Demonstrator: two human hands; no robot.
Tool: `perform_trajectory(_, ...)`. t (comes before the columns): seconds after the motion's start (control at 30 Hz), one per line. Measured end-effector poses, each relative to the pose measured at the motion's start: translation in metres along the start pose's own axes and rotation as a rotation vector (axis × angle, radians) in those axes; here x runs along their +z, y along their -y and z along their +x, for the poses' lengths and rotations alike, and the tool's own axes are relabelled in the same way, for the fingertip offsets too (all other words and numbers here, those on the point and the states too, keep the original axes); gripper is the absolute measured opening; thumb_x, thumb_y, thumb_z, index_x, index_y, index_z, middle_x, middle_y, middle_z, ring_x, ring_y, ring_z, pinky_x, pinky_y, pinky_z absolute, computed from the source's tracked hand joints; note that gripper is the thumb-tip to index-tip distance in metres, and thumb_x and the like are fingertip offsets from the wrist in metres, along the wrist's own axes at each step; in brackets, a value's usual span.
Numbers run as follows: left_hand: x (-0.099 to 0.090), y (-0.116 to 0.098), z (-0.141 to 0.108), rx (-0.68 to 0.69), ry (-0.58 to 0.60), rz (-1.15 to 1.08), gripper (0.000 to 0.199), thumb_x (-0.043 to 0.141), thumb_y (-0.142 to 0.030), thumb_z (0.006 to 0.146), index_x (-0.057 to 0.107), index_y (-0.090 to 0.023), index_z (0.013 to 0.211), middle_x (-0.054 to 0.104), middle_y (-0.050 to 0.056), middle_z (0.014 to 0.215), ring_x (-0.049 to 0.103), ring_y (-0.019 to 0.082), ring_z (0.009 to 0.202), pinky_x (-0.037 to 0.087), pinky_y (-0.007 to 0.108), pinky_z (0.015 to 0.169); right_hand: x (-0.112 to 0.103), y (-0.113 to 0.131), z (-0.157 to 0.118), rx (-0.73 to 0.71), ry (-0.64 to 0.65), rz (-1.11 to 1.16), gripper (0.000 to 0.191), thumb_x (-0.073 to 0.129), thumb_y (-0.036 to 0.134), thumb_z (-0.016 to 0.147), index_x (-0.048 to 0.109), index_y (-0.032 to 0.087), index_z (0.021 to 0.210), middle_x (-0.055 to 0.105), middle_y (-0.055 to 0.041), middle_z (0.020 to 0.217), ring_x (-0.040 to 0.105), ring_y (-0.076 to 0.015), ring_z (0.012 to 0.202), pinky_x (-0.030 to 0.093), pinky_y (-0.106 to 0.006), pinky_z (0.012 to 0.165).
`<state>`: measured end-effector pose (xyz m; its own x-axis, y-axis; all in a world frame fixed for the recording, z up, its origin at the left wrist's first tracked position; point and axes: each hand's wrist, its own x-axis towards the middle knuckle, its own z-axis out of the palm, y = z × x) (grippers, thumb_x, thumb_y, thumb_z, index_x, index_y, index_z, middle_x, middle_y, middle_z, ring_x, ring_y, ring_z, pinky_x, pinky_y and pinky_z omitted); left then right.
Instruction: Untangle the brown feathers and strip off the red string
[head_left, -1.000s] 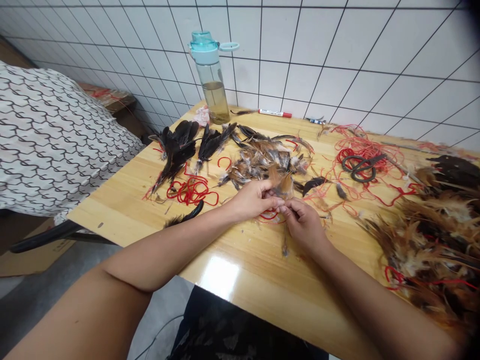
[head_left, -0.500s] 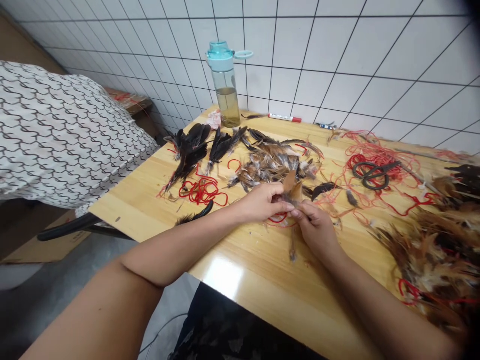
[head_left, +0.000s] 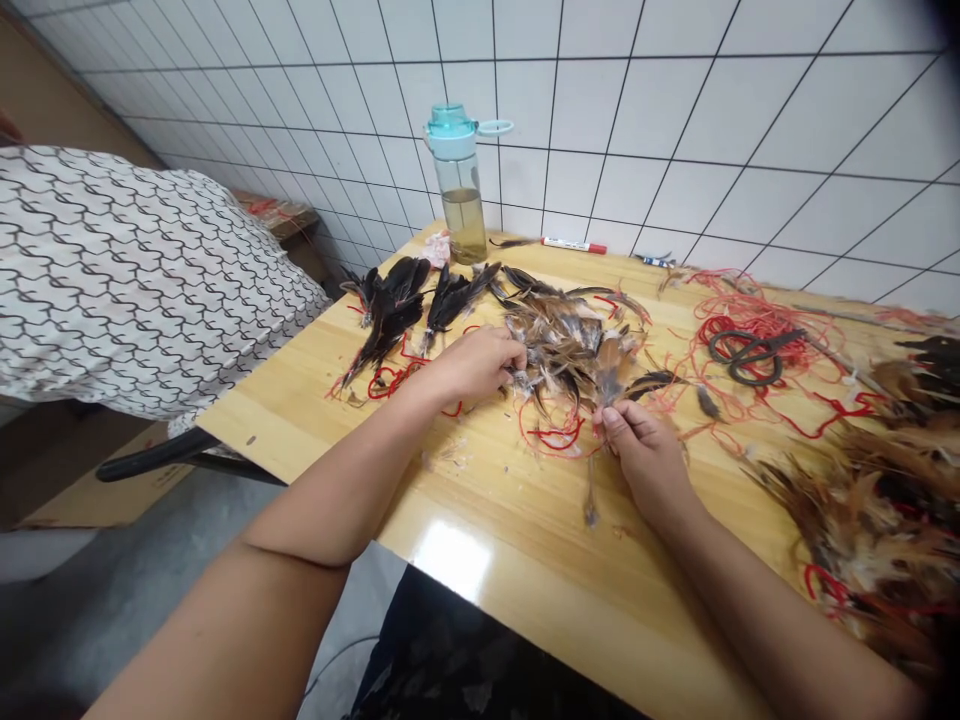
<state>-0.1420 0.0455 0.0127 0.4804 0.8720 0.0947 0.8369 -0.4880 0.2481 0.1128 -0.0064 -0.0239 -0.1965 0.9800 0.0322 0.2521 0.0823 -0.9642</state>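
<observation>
My right hand [head_left: 646,450] pinches the lower ends of a small bunch of brown feathers [head_left: 613,365] between thumb and fingers, the tips pointing up and away from me. At the left edge of a loose pile of brown and dark feathers [head_left: 555,325], my left hand [head_left: 480,368] has its fingers curled down among the quills. What those fingertips grip, if anything, is hidden. Red thread [head_left: 555,435] lies in loops on the table between the hands, and a thin loose feather [head_left: 591,505] lies closer to me.
Bundles of black feathers [head_left: 390,305] lie at the left. A water bottle [head_left: 463,210] and a red-capped marker [head_left: 574,245] are near the tiled wall. Black scissors [head_left: 754,358] rest on tangled red thread [head_left: 739,310]. Brown feather bundles [head_left: 877,500] cover the right side. Patterned cloth [head_left: 135,280] is at far left.
My left hand has left the bunch and moved left to the feather pile. My right hand keeps the brown feathers alone, slightly to the right. The view has shifted a little.
</observation>
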Motion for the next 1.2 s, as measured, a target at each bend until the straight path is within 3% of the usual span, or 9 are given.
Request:
perform_trajectory(0.13,0.003,-0.007,0.0,-0.012,0.018,0.015,0.016,0.058,-0.012,0.072,0.066,-0.018,0.085,0.061,0.005,0.088,0.054,0.018,0.085,0.042,0.028,0.078,0.0,-0.001,0.0,-0.006,-0.002,0.019,0.029,0.05,0.045,0.086,0.057,0.019,0.075,0.043,0.0036,0.057,0.037,-0.0118,0.055,0.03,-0.025,0.054)
perform_trajectory(0.23,0.002,-0.011,0.002,0.0,-0.05,-0.023,0.013,0.052,-0.012,0.077,0.064,-0.016,0.075,0.06,0.005,0.08,0.053,0.016,0.08,0.04,0.028,0.076,0.001,0.0,0.0,-0.007,-0.009,0.019,0.029,0.05,0.045,0.086,0.057,0.019,0.076,0.043,0.0037,0.056,0.037,-0.012,0.055,0.03,-0.025,0.054)
perform_trajectory(0.37,-0.005,-0.019,0.001,0.03,-0.13,-0.259,0.01,0.051,-0.017,0.082,0.061,-0.015,0.079,0.062,0.002,0.077,0.053,0.013,0.076,0.04,0.026,0.073,0.001,0.004,-0.002,-0.01,-0.027,-0.009,0.029,0.051,0.045,0.085,0.056,0.019,0.072,0.042,0.004,0.055,0.038,-0.0119,0.055,0.031,-0.025,0.054)
perform_trajectory(0.53,-0.01,-0.033,-0.003,-0.003,-0.089,-0.601,0.012,0.051,-0.024,0.085,0.058,-0.015,0.089,0.063,0.001,0.081,0.055,0.01,0.071,0.042,0.022,0.067,0.002,0.006,-0.002,-0.009,-0.047,-0.034,0.028,0.053,0.044,0.084,0.06,0.019,0.072,0.044,0.0039,0.054,0.041,-0.0126,0.055,0.033,-0.026,0.056)
perform_trajectory(0.73,-0.006,-0.05,-0.004,0.005,0.001,-0.776,0.014,0.058,-0.022,0.081,0.057,-0.015,0.093,0.06,-0.002,0.076,0.055,0.008,0.068,0.041,0.019,0.064,0.002,0.004,0.0,-0.059,-0.059,-0.076,0.028,0.053,0.042,0.083,0.062,0.018,0.071,0.049,0.0019,0.057,0.044,-0.0133,0.058,0.035,-0.026,0.056)
perform_trajectory(0.97,-0.002,-0.068,-0.004,0.134,0.123,-0.626,0.009,0.054,-0.018,0.084,0.063,-0.016,0.085,0.069,0.0,0.084,0.062,0.009,0.077,0.043,0.02,0.071,0.002,0.006,0.0,-0.162,-0.078,-0.171,0.024,0.053,0.034,0.084,0.064,0.019,0.068,0.057,-0.0005,0.064,0.05,-0.0144,0.062,0.04,-0.027,0.062)
perform_trajectory(1.2,0.006,-0.072,-0.004,0.23,0.011,-0.412,0.014,0.05,-0.018,0.088,0.064,-0.016,0.086,0.067,0.003,0.084,0.059,0.012,0.081,0.042,0.023,0.076,0.005,0.002,0.001,-0.226,0.004,-0.26,0.021,0.054,0.028,0.082,0.066,0.021,0.067,0.063,-0.0028,0.066,0.056,-0.0163,0.065,0.044,-0.029,0.063)
